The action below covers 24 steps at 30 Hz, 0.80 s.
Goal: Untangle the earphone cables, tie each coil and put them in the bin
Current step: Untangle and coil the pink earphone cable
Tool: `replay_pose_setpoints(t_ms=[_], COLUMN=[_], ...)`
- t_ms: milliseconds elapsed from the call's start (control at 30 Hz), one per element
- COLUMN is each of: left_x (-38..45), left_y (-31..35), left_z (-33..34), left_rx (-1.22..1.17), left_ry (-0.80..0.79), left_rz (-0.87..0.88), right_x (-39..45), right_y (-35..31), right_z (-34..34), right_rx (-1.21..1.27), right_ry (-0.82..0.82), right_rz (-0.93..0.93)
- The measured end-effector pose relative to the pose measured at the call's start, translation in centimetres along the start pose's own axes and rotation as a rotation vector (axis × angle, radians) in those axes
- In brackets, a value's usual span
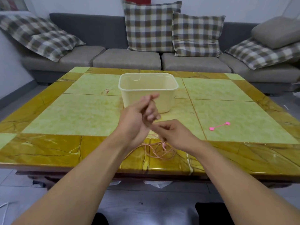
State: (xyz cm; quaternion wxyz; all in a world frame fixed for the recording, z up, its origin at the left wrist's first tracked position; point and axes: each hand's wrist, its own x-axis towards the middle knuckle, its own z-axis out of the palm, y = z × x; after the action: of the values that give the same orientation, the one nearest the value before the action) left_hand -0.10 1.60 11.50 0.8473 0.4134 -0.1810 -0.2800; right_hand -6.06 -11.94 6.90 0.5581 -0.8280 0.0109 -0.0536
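Head view: cable below grip.

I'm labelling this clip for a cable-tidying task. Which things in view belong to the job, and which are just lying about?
Part of the job:
pink earphone cable, loose under both hands
left hand, right hand, working the cable
cream bin
pink tie, untouched on the table

Just lying about:
grey sofa
checked cushions

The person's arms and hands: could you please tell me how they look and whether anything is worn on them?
Both forearms are bare, with no sleeves in view. The left hand and right hand wear no gloves, and no watch, bracelet or ring shows.
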Motion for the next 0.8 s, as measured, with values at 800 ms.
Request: replay_pose_setpoints(t_ms=[800], left_x=[0.0], left_y=[-0.3], left_z=[-1.4], left_rx=[0.002], left_ry=[-0.166], left_rz=[-0.359], right_x=[-0.1], right_y=[0.8], right_z=[-2.3], right_rx=[0.044], right_ry=[0.145], right_rz=[-0.022])
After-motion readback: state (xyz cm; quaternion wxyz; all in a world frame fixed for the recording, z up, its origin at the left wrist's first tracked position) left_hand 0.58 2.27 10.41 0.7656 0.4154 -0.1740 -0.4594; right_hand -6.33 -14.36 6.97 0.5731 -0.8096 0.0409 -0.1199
